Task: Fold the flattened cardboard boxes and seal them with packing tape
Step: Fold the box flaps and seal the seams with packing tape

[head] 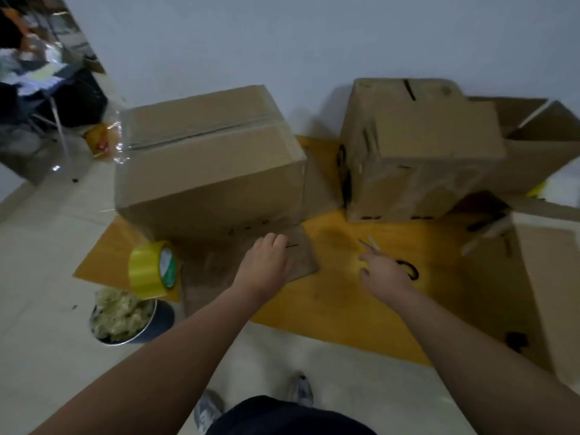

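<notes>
A folded cardboard box [207, 164] stands on a yellow board [339, 296], with clear tape along its top seam. A loose flap [213, 271] lies flat in front of it. My left hand [266, 262] rests on that flap, fingers curled at the box's bottom edge. My right hand [383, 273] holds scissors [408, 271] with black handles, blades pointing away, just above the board. A yellow tape roll [153, 270] stands on edge left of the flap. A second taped box [417, 152] sits to the right.
An open box [539, 136] stands at the far right, with flattened cardboard [549, 277] in front of it. A dark bin [125, 318] with crumpled tape stands by the board's left corner. A grey wall [314, 42] is behind the boxes. My shoes [301, 390] are on the pale floor.
</notes>
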{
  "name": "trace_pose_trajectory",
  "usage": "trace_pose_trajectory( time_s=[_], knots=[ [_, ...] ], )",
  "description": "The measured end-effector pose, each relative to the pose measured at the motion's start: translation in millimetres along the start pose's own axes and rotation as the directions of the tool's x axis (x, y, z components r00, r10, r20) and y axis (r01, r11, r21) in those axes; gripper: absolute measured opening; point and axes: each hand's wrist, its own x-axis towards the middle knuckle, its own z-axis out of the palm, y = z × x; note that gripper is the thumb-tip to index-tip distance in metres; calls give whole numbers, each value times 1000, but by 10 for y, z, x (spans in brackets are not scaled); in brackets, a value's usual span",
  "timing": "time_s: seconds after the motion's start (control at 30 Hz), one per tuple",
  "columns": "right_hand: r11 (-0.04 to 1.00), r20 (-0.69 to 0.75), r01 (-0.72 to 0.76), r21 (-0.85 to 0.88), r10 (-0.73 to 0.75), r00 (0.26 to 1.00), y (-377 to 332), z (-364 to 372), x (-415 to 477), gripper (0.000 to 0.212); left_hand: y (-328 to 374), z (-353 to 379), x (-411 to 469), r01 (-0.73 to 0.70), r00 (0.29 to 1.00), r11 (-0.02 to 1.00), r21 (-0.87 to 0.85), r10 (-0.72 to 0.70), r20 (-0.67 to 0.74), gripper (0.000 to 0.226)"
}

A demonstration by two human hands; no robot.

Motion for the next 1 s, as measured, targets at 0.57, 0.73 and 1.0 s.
trace_pose_trajectory(
  time_s=[0.57, 0.73, 1.0],
  knots=[
    [961, 61, -250, -122, 259, 964, 557, 488, 172, 40, 234, 339, 170, 210, 978, 929, -306, -201, 62, 35],
    [983, 17, -27, 183, 24, 1000, 318, 352, 213, 55, 128, 214, 130, 253, 966, 909, -331, -258, 27, 32],
    [858, 247, 210, 470, -356, 901, -644, -6, 64, 48, -351, -162, -291, 330, 898, 851, -409, -417, -144, 27]
  ],
)
